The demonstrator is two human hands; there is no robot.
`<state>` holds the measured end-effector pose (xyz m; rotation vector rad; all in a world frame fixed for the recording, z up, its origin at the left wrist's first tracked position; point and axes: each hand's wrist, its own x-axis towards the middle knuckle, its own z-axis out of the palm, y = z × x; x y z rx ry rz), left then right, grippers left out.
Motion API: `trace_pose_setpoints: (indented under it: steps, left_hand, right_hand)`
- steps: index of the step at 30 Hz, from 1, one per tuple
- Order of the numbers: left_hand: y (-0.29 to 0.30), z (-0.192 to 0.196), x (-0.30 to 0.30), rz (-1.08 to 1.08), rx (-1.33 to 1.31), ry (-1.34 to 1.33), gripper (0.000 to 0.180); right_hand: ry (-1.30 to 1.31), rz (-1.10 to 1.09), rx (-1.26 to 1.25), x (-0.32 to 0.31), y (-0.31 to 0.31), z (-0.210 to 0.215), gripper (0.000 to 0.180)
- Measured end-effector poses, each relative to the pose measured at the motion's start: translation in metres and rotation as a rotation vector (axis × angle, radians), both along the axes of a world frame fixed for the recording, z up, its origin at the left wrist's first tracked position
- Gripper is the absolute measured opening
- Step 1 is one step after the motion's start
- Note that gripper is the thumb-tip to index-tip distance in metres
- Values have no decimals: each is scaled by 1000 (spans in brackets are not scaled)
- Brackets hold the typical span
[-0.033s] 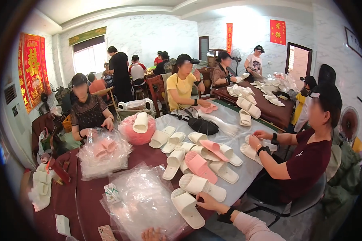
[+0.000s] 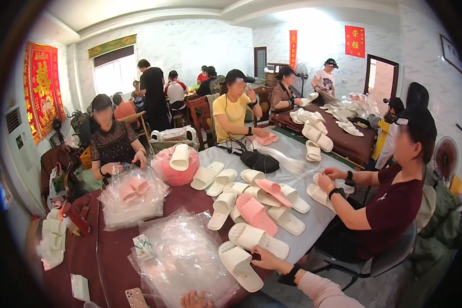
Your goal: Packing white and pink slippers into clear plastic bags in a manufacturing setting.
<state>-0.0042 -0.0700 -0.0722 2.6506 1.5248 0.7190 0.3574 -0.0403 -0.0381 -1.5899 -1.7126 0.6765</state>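
At the front edge of the table, my right hand [image 2: 266, 257] is closed on the side of a white slipper [image 2: 243, 269], its fingertips beside the strap. Another white slipper [image 2: 260, 238] lies just behind it, touching or nearly so. My left hand [image 2: 195, 300] shows only in part at the lower edge, its fingers stretched out on a pile of clear plastic bags [image 2: 182, 256]. A pink slipper [image 2: 255, 213] and several more white ones lie beyond, on a pale sheet over the table.
Left of the bags, a phone [image 2: 135, 297] and a small white box [image 2: 80, 287] lie on the dark red cloth [image 2: 113, 251]. Across the table a person handles bagged pink slippers [image 2: 133, 189]. At the right, a seated person [image 2: 395, 200] holds a white slipper. A black bag [image 2: 260, 160] lies farther back.
The heel of the white slipper at my right hand has shifted slightly to the right. My left hand has stayed in place.
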Motion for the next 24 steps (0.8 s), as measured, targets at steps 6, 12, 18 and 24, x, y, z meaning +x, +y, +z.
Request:
trace_pose_setpoints:
  steps: [6,12,18,24]
  left_hand:
    - [-3,4,2,-7,10,-10,43]
    - [3,-13,-1,-30,36,-8,41]
    - [15,27,1,-210,-220,-12,35]
    - [37,-4,-8,-283,-312,1,34]
  right_hand:
    - [-227,-282,98,-23,6,-1,34]
    - [264,-724,175,-55,16,-4,43]
    - [-215,-739,77,-47,8,-25,34]
    - [-168,-556,109,-24,26,-29,15]
